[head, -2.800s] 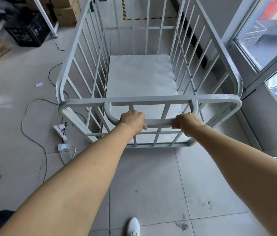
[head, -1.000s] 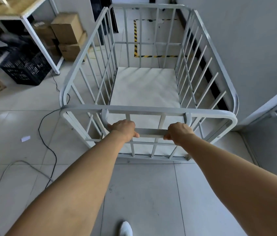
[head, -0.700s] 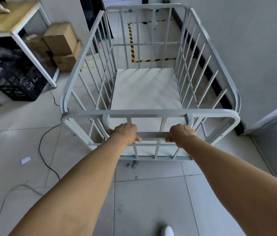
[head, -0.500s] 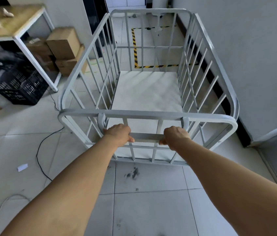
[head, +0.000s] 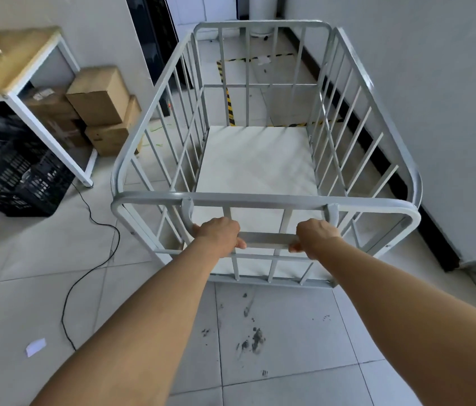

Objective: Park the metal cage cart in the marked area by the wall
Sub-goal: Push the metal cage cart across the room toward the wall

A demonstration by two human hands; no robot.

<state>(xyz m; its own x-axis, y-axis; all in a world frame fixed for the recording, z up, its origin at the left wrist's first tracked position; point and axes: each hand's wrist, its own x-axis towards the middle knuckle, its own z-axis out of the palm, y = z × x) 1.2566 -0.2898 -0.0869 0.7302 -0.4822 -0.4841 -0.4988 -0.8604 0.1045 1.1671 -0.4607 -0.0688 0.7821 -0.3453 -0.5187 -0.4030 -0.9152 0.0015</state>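
Observation:
The grey metal cage cart [head: 263, 198] stands right in front of me, its barred sides rising around a bare white floor panel. My left hand [head: 219, 234] and my right hand [head: 314, 234] both grip the low handle bar [head: 267, 239] on its near end. Just beyond the cart's far end lies the marked area [head: 229, 105], a floor patch outlined in yellow-and-black striped tape beside the right wall [head: 424, 83]. The cart's right side runs close along that wall's dark skirting.
A white-legged wooden table [head: 11, 65] stands at the left, with cardboard boxes [head: 99, 98] and a black plastic crate [head: 17, 177] under and beside it. A black cable [head: 90, 265] trails over the tiles at the left. Dirt marks [head: 253, 338] spot the floor near me.
The cart has rolled forward along the right wall, from beside the window toward the taped area. The boxes, table and crate have come nearer. Both hands have kept their grip.

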